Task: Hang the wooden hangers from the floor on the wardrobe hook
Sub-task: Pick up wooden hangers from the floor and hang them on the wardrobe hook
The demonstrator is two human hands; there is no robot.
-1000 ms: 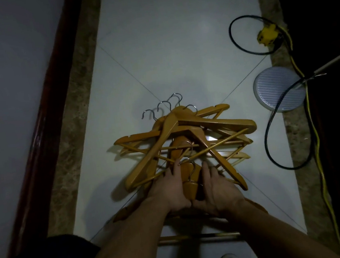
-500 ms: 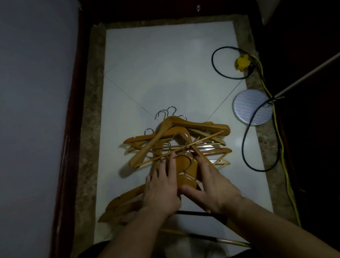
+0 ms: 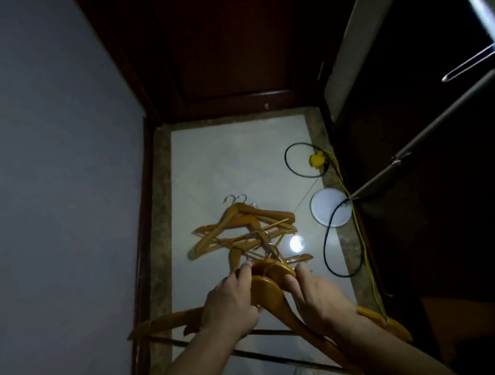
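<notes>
I hold a bundle of wooden hangers (image 3: 269,289) in the air, their necks pinched between both hands. My left hand (image 3: 229,306) grips them from the left and my right hand (image 3: 317,297) from the right. Their metal hooks (image 3: 264,246) point away from me. Their arms spread out below my wrists. A pile of more wooden hangers (image 3: 244,224) lies on the white floor (image 3: 207,161) beyond my hands. A metal wardrobe hook (image 3: 468,64) sticks out at the upper right.
A round white disc (image 3: 329,207), a black cable loop (image 3: 327,249) and a yellow plug (image 3: 316,159) with a yellow cord lie along the right floor edge. A long grey rail (image 3: 427,135) slants across the dark wardrobe on the right. A grey wall stands at the left.
Both hands have lifted a bundle of hangers off the floor pile and drawn it toward me. My view has risen and tilted up, showing the wardrobe door and hook.
</notes>
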